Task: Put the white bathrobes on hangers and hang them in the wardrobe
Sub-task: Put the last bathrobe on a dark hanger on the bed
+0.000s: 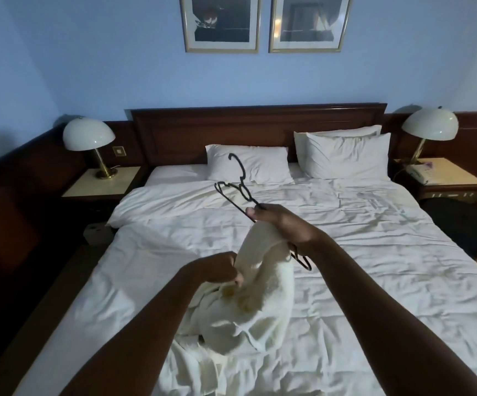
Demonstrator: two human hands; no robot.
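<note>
A white bathrobe [255,307] is lifted above the foot of the bed, most of it bunched and trailing down onto the sheets. My right hand [281,224] grips a black hanger [235,190] by its middle; the hook points up and away, and the hanger's other end [303,260] sticks out below my wrist. Part of the robe's edge is draped over the hanger beneath that hand. My left hand [217,267] pinches a fold of the robe's edge just below and to the left. The wardrobe is not in view.
A wide bed [374,252] with rumpled white sheets fills the middle, with pillows [343,155] against a dark wooden headboard. Nightstands with dome lamps [88,138] stand on both sides; the right one bears a telephone [417,172]. A dark round object [466,224] lies right of the bed.
</note>
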